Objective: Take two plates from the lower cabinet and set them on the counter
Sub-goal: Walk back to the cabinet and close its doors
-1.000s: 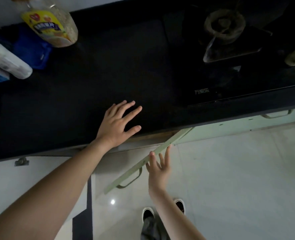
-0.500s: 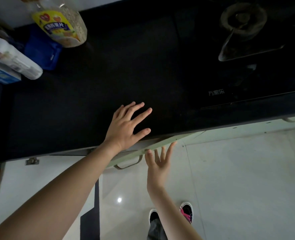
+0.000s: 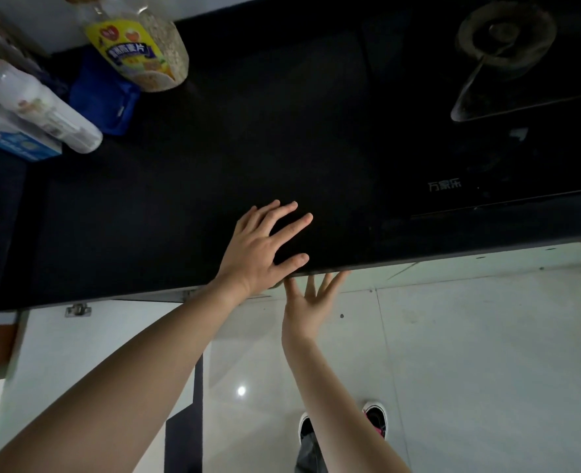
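My left hand (image 3: 260,249) lies flat on the black counter (image 3: 179,199) near its front edge, fingers spread, holding nothing. Just below the counter's edge, my right hand (image 3: 311,298) is open with its fingertips against the pale green lower cabinet door (image 3: 418,268), which sits nearly flush under the counter. No plates are in view. The cabinet's inside is hidden.
A gas hob with a burner (image 3: 504,32) fills the counter's right part. At the back left stand a cereal jar (image 3: 139,46), a blue pouch (image 3: 104,97), a white bottle (image 3: 40,107) and a blue-white box (image 3: 12,145). White floor tiles and my shoes (image 3: 374,418) lie below.
The cabinet door swung from wide open to almost shut, with my right hand following it up to the counter's edge. My left hand stayed flat on the counter.
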`<state>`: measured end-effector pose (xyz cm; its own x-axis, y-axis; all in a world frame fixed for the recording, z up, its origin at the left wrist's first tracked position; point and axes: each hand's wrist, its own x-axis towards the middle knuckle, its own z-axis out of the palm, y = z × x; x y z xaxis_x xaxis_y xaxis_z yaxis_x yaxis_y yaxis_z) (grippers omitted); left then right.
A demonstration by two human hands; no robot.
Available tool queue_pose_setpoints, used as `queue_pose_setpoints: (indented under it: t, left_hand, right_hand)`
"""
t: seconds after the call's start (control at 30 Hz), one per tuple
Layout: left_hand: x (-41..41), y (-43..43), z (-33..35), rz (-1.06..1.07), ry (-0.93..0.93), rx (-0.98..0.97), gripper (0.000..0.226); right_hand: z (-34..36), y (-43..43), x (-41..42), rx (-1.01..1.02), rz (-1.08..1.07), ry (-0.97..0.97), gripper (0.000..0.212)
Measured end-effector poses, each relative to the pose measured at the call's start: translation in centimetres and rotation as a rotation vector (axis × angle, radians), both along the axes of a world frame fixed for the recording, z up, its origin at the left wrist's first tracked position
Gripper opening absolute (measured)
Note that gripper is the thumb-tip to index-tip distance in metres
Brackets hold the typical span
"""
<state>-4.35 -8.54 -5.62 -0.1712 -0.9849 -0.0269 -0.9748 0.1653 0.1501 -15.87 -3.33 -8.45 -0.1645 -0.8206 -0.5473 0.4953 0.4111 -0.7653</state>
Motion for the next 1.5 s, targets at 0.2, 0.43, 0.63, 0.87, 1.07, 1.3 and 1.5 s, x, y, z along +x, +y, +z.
queue_pose_setpoints:
  t: [0.2,0.43,0.63,0.87,1.07,1.3,1.5]
  left_hand:
    - [-0.2,0.1,0.1,0.002,0.029,0.002,0.06]
    - [0.0,-0.1,0.1,0.004,0.024,0.001,0.06]
    - [-0.1,0.2,1.4,0.025,0.152,0.008,0.05]
    - [4.1,7.2,5.5,0.317,0.493,-0.165,0.043]
    - [13.3,20.1,6.6,0.666,0.477,-0.291,0.038]
    - [20.9,32.8,4.4,1.198,0.281,-0.199,0.043]
    - [24.2,38.0,1.8,1.56,0.232,0.084,0.061]
  right_hand:
    - [-0.3,1.1,-2.8,0.078,0.114,0.082,0.09]
    - [1.9,1.0,-7.4,-0.053,0.321,0.444,0.022]
    - [5.7,0.5,-7.3,-0.301,0.558,0.753,0.019]
    - [9.9,0.3,-2.4,-0.679,0.81,1.021,0.026]
    - [10.9,0.8,7.4,-0.95,1.129,0.97,0.034]
    - [7.6,-0.1,17.0,-1.212,1.644,1.216,0.062]
    - [4.6,-4.3,17.5,-1.287,1.734,1.474,0.074]
